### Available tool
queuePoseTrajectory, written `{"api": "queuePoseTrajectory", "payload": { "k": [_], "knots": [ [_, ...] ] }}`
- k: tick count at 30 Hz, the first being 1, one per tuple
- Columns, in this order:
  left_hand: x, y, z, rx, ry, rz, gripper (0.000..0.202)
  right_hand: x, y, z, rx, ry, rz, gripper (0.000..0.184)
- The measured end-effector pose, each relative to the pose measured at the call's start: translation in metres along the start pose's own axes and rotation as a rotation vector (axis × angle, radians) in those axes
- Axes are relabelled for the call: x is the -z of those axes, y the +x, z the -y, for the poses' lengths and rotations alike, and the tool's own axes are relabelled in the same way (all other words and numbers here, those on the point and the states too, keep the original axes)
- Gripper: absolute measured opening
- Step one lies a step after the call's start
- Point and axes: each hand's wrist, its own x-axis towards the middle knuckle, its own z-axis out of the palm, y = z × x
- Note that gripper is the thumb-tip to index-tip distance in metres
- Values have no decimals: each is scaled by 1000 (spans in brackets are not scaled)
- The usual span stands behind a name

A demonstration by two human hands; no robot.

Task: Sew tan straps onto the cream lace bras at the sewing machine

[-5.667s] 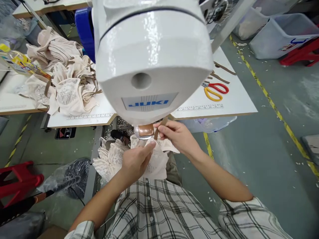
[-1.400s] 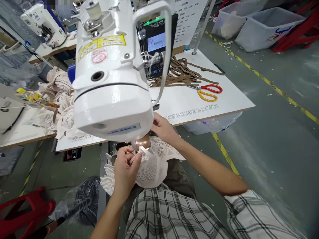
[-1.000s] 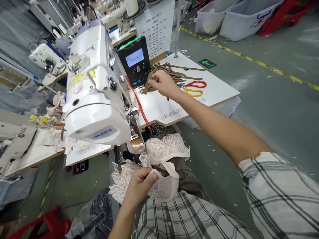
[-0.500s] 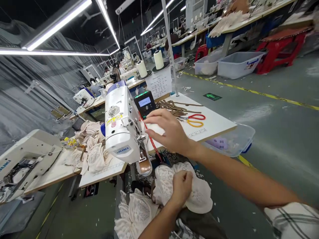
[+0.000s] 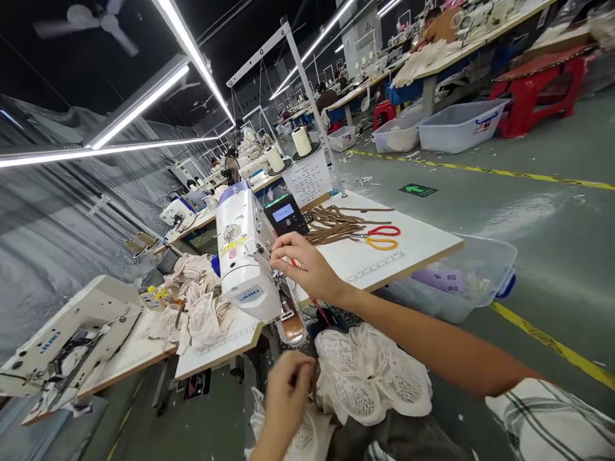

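Note:
A white JUKI sewing machine (image 5: pixel 243 256) stands on the white table (image 5: pixel 413 246). My right hand (image 5: pixel 307 269) reaches to the machine's right side, with thumb and fingers pinched together at the parts by a red strip (image 5: pixel 314 301). What they pinch is too small to make out. My left hand (image 5: pixel 286 397) is low in front of me and smeared by motion, its fingers curled over cream lace garments (image 5: pixel 375 384) that lie in my lap. A copper-coloured guide (image 5: pixel 292 326) hangs under the machine head.
Brown straps (image 5: pixel 336 224) and red-and-yellow scissors (image 5: pixel 382 237) lie behind the control panel (image 5: pixel 287 214). Beige garments (image 5: pixel 196 301) are piled left of the machine, beside another machine (image 5: pixel 62 333). A plastic bin (image 5: pixel 456 282) sits under the table edge. Other workstations and people are far behind.
My head has lifted from the work to the room. My right hand went to the brown straps, then back to the machine's side. My left hand has shifted left and down over the lace.

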Motion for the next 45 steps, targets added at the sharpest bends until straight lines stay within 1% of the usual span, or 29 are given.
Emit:
{"api": "queuePoseTrajectory", "payload": {
  "k": [1,3,4,5,6,7,8,9,11,13,16,18,21,24,27,30,32,34,35,37,39,41,43,45],
  "knots": [
    [29,4,-14,-92,68,-58,22,-3,-4,-1,-76,137,5,21],
    [83,20,-46,-338,255,-237,19,-12,-5,-4,-170,350,-8,25],
    [106,33,-63,-479,374,-330,20,-16,-4,-4,-191,419,-24,27],
    [125,48,-80,-576,512,-395,22,-19,-2,-4,-204,466,-38,28],
    [140,65,-96,-630,649,-404,25,-22,1,-2,-218,500,-45,29],
    [151,82,-111,-673,766,-400,27,-23,4,0,-232,525,-47,29],
    [157,99,-124,-682,856,-355,29,-23,7,3,-243,544,-47,29],
    [161,115,-134,-692,921,-294,27,-23,9,6,-251,559,-44,28],
    [160,139,-147,-682,969,-204,21,-19,13,12,-257,589,-32,26],
    [157,151,-151,-666,965,-178,19,-14,15,15,-263,622,-15,24],
    [154,153,-149,-660,961,-214,21,-6,20,11,-256,622,15,22],
    [155,150,-148,-656,967,-223,21,-2,23,5,-230,568,29,21],
    [158,149,-152,-637,983,-187,19,3,28,-3,-182,470,21,21],
    [156,152,-163,-614,1115,-139,15,5,30,-2,-159,375,-11,19],
    [151,157,-171,-607,1277,-143,14,4,30,3,-198,310,-65,18],
    [146,159,-172,-696,1318,-164,23,5,26,5,-256,302,-111,17],
    [148,157,-168,-770,1254,-174,26,6,21,2,-281,292,-119,16],
    [153,153,-162,-800,1103,-152,24,7,13,-2,-301,270,-105,15],
    [157,150,-160,-791,1002,-123,22,6,8,-4,-306,256,-89,14],
    [163,145,-155,-725,802,-20,17,5,-1,-4,-292,222,-67,13],
    [168,141,-152,-620,654,72,15,3,-8,-3,-233,169,-62,13],
    [170,140,-151,-539,572,121,14,2,-11,0,-134,91,-35,23],
    [167,139,-156,-530,539,139,13,6,-9,5,-26,-17,27,31],
    [155,137,-165,-585,527,136,11,12,-1,12,52,-122,83,27]
  ]
}}
